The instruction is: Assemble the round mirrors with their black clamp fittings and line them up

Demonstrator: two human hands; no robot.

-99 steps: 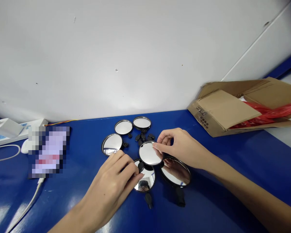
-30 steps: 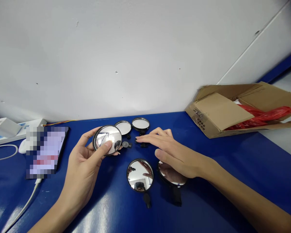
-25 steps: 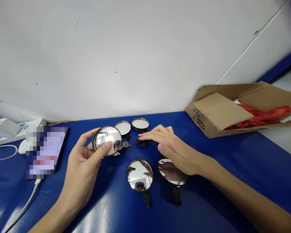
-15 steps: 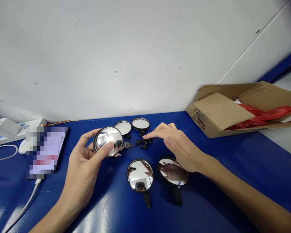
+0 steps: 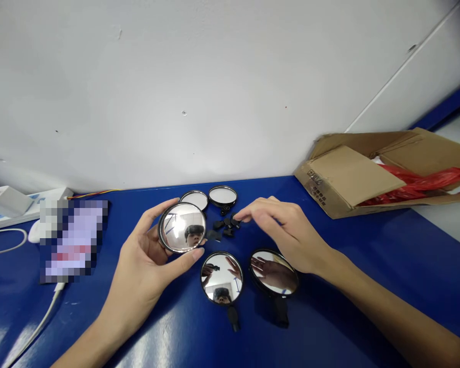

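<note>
My left hand (image 5: 145,263) grips a round mirror (image 5: 182,225) with a black rim, its glass tilted up toward me. Fingers wrap behind it and the thumb lies along the lower edge. My right hand (image 5: 287,225) reaches over the table, index fingertip at a cluster of small black plastic parts (image 5: 228,223), with nothing visible in its grasp. Nearer to me lie two round mirrors with black stems, a left mirror (image 5: 221,278) and a right mirror (image 5: 274,273) partly under my right hand. Behind the cluster are another mirror (image 5: 223,194) and a partly hidden mirror (image 5: 193,198).
An open cardboard box (image 5: 348,174) holding red plastic (image 5: 417,184) stands at the right against the wall. To the left, a blurred phone (image 5: 76,235) lies with a white cable (image 5: 42,322) plugged in, near a white power strip (image 5: 53,197). The tabletop (image 5: 168,337) is blue.
My left hand has moved the held mirror slightly right, and its thumb has slid off the glass to the lower edge. My right index fingertip has shifted slightly right among the black parts.
</note>
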